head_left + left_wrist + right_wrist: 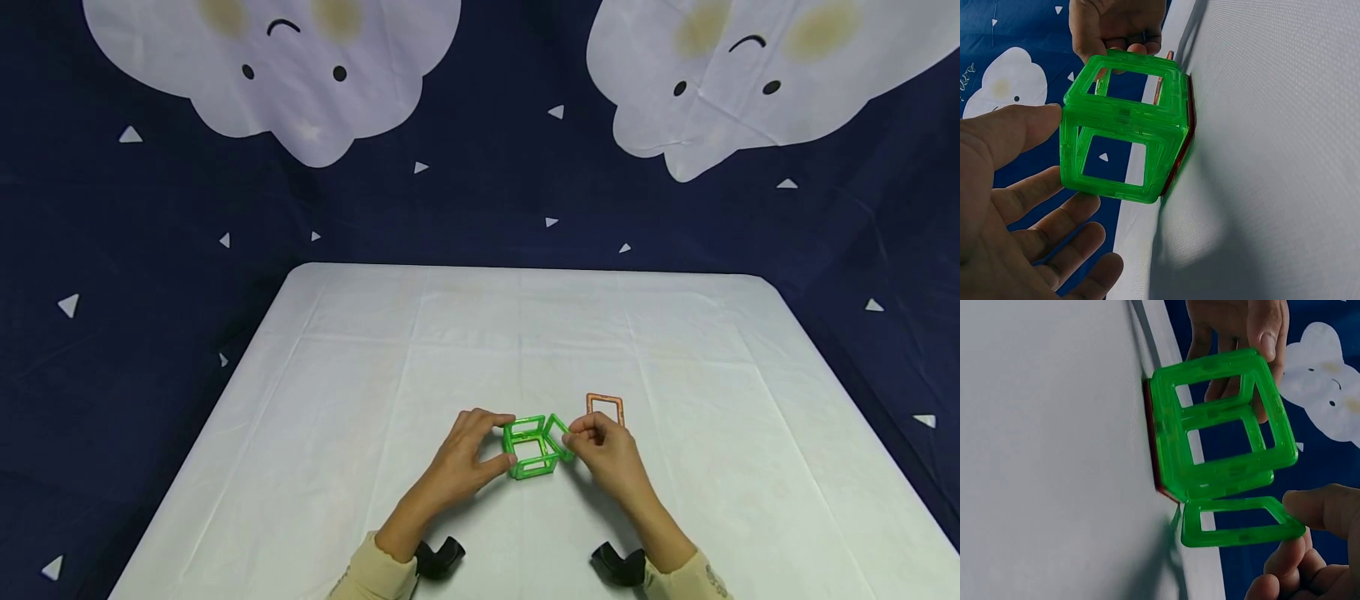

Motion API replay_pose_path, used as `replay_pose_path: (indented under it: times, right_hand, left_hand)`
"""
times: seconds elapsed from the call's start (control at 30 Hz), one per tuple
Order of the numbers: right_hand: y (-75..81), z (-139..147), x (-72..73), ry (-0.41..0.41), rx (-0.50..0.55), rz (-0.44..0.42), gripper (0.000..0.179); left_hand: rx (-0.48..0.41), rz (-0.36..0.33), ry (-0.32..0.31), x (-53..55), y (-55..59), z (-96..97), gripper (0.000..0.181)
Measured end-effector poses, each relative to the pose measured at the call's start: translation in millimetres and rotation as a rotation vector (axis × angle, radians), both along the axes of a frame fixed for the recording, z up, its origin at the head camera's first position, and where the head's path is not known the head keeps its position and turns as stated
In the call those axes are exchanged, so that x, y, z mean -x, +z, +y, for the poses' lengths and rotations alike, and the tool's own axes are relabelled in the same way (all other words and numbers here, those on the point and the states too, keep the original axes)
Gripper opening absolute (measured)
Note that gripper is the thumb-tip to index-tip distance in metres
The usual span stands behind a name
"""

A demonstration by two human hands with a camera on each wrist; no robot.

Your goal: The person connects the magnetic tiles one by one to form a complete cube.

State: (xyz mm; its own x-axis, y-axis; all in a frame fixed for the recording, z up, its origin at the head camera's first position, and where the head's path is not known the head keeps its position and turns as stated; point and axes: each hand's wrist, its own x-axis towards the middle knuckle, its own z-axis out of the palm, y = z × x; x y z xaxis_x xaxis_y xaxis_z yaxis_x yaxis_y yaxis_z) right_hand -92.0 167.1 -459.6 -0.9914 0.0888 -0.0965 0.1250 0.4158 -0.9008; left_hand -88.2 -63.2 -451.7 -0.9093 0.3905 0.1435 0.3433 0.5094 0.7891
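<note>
A box of green magnetic tiles (1124,114) stands on the white table, with open square windows in its sides. A red edge (1150,434) shows along its base in both wrist views. My left hand (467,457) holds the box at its left side, thumb on the near corner and forefinger on the far one; the other fingers are spread. Between thumb and fingers, my right hand (611,460) pinches a separate-looking green square magnetic tile (1241,537). This tile slants away from the box's right side, its inner edge close to the box's lower corner; whether they touch, I cannot tell.
An orange magnetic tile frame (606,397) lies just beyond my right hand, partly covered by it. The white cloth-covered table (517,333) has faint creases. Behind it hangs a dark blue curtain (480,208) with clouds and small triangles. Black straps (621,568) sit at both wrists.
</note>
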Motion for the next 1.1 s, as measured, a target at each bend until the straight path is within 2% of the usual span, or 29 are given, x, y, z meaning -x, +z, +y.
replay_pose_path:
  times: [0.27, 0.53, 0.9, 1.1]
  right_hand:
    - [1.5, -7.2, -3.8, -0.001, 0.037, 0.016, 0.013]
    - [2.1, -12.6, -6.1, 0.004, 0.076, 0.015, 0.013]
    - [0.4, -14.0, -5.6, -0.003, 0.07, 0.014, 0.012]
    - [0.0, -10.2, -3.7, -0.011, 0.046, 0.031, 0.01]
  left_hand:
    - [-0.004, -0.033, -0.001, -0.3, -0.1, 0.0, 0.046]
    - [-0.007, -0.02, 0.002, -0.6, -0.5, 0.3, 0.046]
    - [-0.001, 0.021, -0.001, -0.1, -0.2, 0.9, 0.045]
    - [-0.003, -0.009, 0.0, 0.2, 0.7, 0.4, 0.045]
